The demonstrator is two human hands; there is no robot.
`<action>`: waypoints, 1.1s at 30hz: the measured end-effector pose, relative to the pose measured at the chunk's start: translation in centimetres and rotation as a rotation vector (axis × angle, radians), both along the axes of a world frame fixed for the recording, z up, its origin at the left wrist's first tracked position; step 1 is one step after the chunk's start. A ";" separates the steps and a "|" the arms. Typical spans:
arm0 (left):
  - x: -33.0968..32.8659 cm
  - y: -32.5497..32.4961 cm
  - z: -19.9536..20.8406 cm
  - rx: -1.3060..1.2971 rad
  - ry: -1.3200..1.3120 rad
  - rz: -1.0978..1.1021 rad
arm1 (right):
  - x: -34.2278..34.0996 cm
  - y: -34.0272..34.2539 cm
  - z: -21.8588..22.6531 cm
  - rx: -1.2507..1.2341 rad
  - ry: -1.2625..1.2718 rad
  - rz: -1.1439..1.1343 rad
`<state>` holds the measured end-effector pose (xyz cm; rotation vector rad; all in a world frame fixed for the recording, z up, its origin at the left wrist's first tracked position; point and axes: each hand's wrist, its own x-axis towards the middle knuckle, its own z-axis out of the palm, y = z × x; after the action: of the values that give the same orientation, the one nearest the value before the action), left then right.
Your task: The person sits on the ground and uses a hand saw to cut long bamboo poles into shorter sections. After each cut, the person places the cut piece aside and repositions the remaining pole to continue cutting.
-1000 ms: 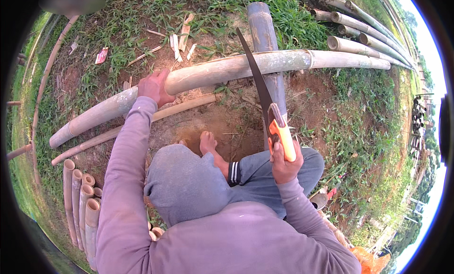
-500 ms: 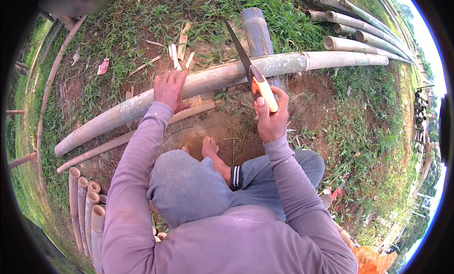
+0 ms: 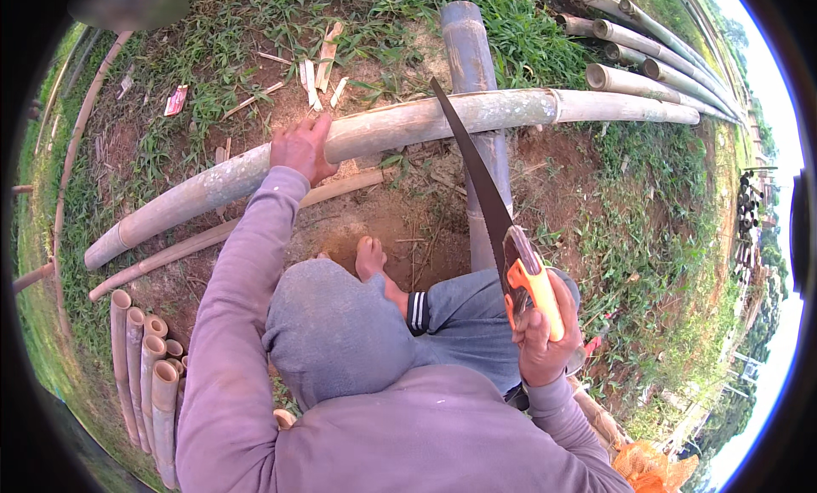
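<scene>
A thick pale bamboo pole (image 3: 391, 127) lies crosswise in front of me, bending with the lens. My left hand (image 3: 301, 149) is closed over it left of its middle, fingers wrapped across the top. In my right hand (image 3: 549, 344), at the right by my knee, is a hand saw (image 3: 479, 175) with an orange handle. Its dark toothed blade slants up and left, and the tip overlaps the pole in view; whether it touches, I cannot tell. Under the pole runs a greyish bamboo log (image 3: 467, 51), pointing away from me.
A thinner bamboo length (image 3: 170, 253) lies nearer, at left. Several cut bamboo tubes (image 3: 163, 399) stand at lower left. More long poles (image 3: 647, 83) are stacked at upper right. Split bamboo pieces (image 3: 326, 57) lie on the grass beyond. Orange netting (image 3: 651, 467) is at lower right.
My right hand has drawn the saw back toward me and to the right, so more of the blade lies on the near side of the pole. My left hand stays on the pole.
</scene>
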<state>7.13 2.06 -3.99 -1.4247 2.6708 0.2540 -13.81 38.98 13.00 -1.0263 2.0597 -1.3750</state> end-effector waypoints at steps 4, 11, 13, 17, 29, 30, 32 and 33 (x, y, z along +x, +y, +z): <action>0.0 0.2 -0.6 -0.003 0.038 -0.004 | -1.7 -7.3 -4.1 -0.008 -0.071 -0.032; -0.5 -0.4 1.2 0.068 -0.015 0.036 | -2.7 -13.0 -4.1 -0.025 0.025 -0.017; 0.3 -0.1 0.5 0.063 -0.010 0.041 | -1.4 -7.1 -1.9 0.032 -0.013 -0.020; 0.1 0.0 0.1 0.059 -0.005 0.044 | -0.4 0.3 1.2 0.096 -0.114 -0.032; -0.1 -0.7 1.3 0.123 -0.038 0.027 | -0.5 -0.5 -4.3 0.013 0.026 -0.057; -0.2 -1.0 1.4 0.131 -0.046 0.026 | -0.1 2.8 -3.6 0.040 -0.001 -0.058; 0.0 -0.8 1.2 0.100 -0.030 0.022 | 0.2 3.7 -3.1 0.025 -0.062 -0.047; -0.5 -0.6 1.1 0.083 -0.020 0.002 | 0.3 2.4 -3.9 -0.027 -0.032 -0.063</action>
<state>6.67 1.46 -2.85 -1.3988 2.6100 0.3440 -13.47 41.38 9.12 -0.9518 2.0719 -1.4442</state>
